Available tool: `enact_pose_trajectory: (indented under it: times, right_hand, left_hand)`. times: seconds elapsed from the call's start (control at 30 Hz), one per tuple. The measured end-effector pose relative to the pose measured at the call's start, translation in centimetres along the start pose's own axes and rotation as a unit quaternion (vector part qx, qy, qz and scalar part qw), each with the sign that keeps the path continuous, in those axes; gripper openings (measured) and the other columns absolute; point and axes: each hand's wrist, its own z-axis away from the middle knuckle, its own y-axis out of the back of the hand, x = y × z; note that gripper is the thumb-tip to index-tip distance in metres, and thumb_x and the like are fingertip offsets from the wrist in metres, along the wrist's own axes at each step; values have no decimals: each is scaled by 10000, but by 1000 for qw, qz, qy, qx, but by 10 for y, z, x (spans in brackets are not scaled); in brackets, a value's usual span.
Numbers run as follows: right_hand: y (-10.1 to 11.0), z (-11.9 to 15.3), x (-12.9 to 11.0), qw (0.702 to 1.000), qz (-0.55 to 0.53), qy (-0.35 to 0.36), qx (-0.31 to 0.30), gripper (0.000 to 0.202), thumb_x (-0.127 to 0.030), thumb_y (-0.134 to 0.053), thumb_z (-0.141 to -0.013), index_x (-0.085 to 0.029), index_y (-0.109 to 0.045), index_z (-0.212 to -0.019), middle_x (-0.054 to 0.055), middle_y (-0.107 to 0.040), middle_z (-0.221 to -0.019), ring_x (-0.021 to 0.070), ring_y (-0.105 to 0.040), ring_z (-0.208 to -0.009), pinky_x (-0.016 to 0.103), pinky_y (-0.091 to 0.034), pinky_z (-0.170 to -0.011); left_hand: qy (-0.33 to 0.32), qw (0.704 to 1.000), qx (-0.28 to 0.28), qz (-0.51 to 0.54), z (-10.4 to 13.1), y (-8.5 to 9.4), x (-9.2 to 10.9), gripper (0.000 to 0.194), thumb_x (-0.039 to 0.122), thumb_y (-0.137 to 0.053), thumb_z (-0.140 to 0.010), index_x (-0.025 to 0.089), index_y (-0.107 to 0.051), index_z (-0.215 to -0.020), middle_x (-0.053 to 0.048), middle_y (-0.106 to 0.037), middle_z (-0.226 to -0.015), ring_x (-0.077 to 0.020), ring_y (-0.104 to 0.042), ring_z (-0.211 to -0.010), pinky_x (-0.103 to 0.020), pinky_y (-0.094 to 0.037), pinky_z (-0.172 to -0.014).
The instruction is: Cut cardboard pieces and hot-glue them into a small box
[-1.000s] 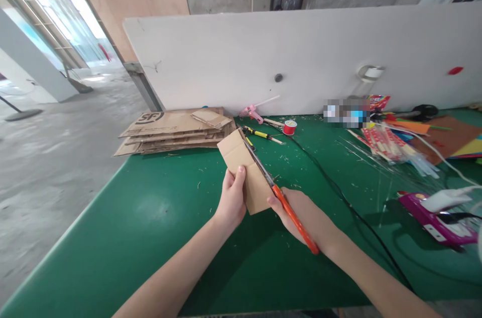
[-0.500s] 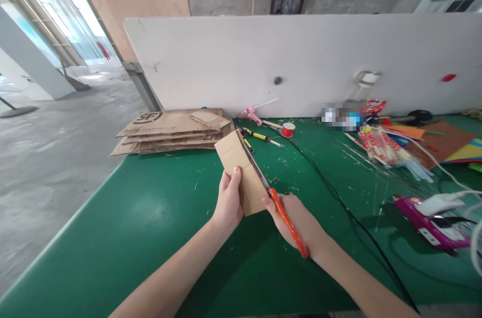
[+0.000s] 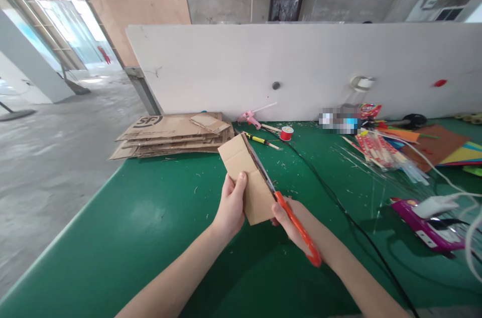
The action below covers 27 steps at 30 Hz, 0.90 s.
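Observation:
A rectangular piece of brown cardboard (image 3: 249, 185) is tilted above the green table, with crease lines across it. My left hand (image 3: 231, 207) grips its left edge, thumb on top and the other fingers hidden beneath. In my right hand (image 3: 291, 222) is a pair of scissors (image 3: 299, 227) with orange handles. The blades lie along the cardboard's right edge, pointing up and to the left. My right fingers are wrapped round the handles and partly hidden by them.
Flattened cardboard (image 3: 169, 132) is stacked at the back left. Behind my hands lie a pink glue gun (image 3: 250, 117), a yellow-black tool (image 3: 259, 139) and a red spool (image 3: 286, 133). A black cable (image 3: 339, 202) crosses the right side, near a purple power strip (image 3: 425, 225).
Both hands, the cardboard and the scissors have shifted slightly right and down in the picture. The view has tilted up a little. Both grips are kept.

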Motion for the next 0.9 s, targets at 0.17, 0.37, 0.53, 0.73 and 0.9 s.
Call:
enact_pose_trajectory:
  times: [0.17,0.37,0.53,0.73,0.9]
  right_hand:
    - [4,-2,-4,999,-28,29,-5,455,-589,-390,-919,-189,-602,-967,66,-659,-829,214,-619,-707,305,-472,-646]
    - [0,-4,-3,999,-3,32,17,432,-553,-366,-939,-187,-583,-862,71,-644,-807,221,-622,-718,300,-463,-648]
    - [-3,0,-7,998,-3,27,51,385,-508,-361,-957,-196,-527,-804,49,-620,-764,201,-600,-702,294,-442,-648]
    - [-7,0,-4,998,13,14,65,375,-478,-347,-965,-206,-496,-755,40,-599,-718,187,-574,-659,288,-415,-612]
    - [-12,5,-1,997,-13,-15,71,375,-490,-389,-950,-218,-467,-704,22,-562,-650,168,-537,-584,263,-381,-529]
  left_hand:
    - [-18,999,-37,-36,6,-1,-1,341,405,-700,-797,214,-551,-1037,-58,-683,-1091,-219,-642,-1033,-360,-502,-919]
    - [-13,998,-51,-35,6,1,-2,333,402,-668,-828,219,-534,-1072,-63,-662,-1151,-215,-626,-1068,-356,-492,-934]
    - [-14,998,-65,-20,10,-1,-4,365,398,-654,-841,233,-514,-1134,-63,-645,-1194,-211,-609,-1105,-355,-475,-963]
    - [-19,997,-66,-32,10,-1,-8,348,386,-643,-850,238,-519,-1140,-58,-641,-1206,-209,-597,-1126,-345,-471,-964]
    - [-25,997,-53,-48,12,-2,-10,355,398,-642,-848,245,-535,-1150,-60,-641,-1212,-213,-606,-1110,-345,-475,-956]
